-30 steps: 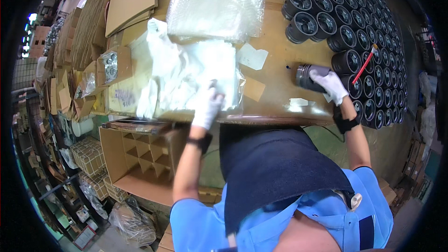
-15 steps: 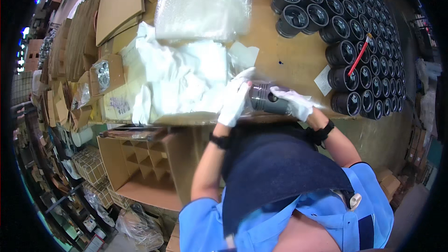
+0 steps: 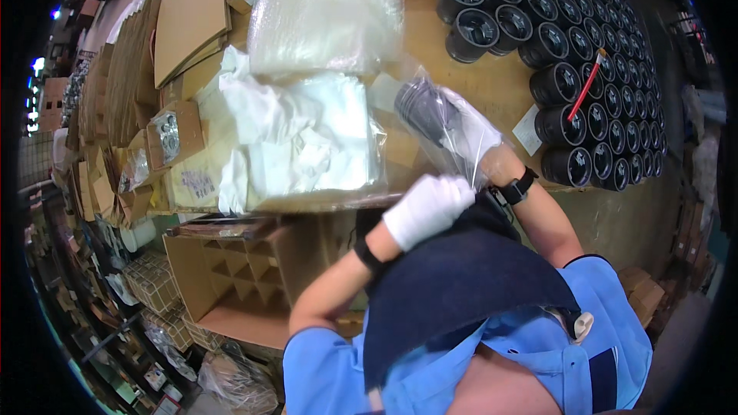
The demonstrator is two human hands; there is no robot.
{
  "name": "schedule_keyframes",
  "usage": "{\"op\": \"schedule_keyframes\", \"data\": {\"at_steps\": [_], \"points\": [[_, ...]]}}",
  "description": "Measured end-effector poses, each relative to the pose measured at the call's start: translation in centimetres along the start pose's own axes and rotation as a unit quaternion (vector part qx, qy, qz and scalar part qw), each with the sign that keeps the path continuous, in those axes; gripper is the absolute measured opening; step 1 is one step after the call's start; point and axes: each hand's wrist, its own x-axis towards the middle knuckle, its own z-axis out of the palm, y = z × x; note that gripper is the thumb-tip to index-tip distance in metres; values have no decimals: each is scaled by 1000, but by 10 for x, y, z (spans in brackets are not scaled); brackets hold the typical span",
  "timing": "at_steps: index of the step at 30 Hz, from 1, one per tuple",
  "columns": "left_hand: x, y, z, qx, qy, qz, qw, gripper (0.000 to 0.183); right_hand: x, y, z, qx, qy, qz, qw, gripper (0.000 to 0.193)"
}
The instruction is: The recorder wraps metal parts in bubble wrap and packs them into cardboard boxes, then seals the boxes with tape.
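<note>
A dark grey piston with ring grooves at one end is tilted above the front of the table, inside a clear plastic bag. My right hand, white-gloved, is closed round the piston's side, with the bag's film over its fingers. My left hand, gloved too, is closed on the bag's gathered edge near my right wrist. Left of the piston lie a stack of clear bags and crumpled white cloths. Film and glove hide part of the piston.
Several rows of dark pistons stand on the table's right side, a red-handled brush across them. Bubble wrap lies at the back. Flat cardboard leans left; a divided carton sits below the table edge.
The piston has gone from bare to inside the clear bag and is tilted up, slightly left. My left hand has come down and right, toward my body, pulling the bag's edge.
</note>
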Motion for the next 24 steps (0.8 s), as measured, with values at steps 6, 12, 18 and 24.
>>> {"op": "schedule_keyframes", "data": {"at_steps": [6,12,18,24], "points": [[40,-65,-57,176,196,-81,961,16,-17,0,11,-214,143,-29,966,28],[50,-213,-74,268,207,-235,911,16,-10,7,3,-430,178,-14,885,34],[50,-220,-136,-259,422,-372,785,14,-16,-4,-5,-531,76,-115,836,49],[60,-156,-124,-43,265,-239,933,15,-58,-26,-1,-353,23,33,935,53]]}}
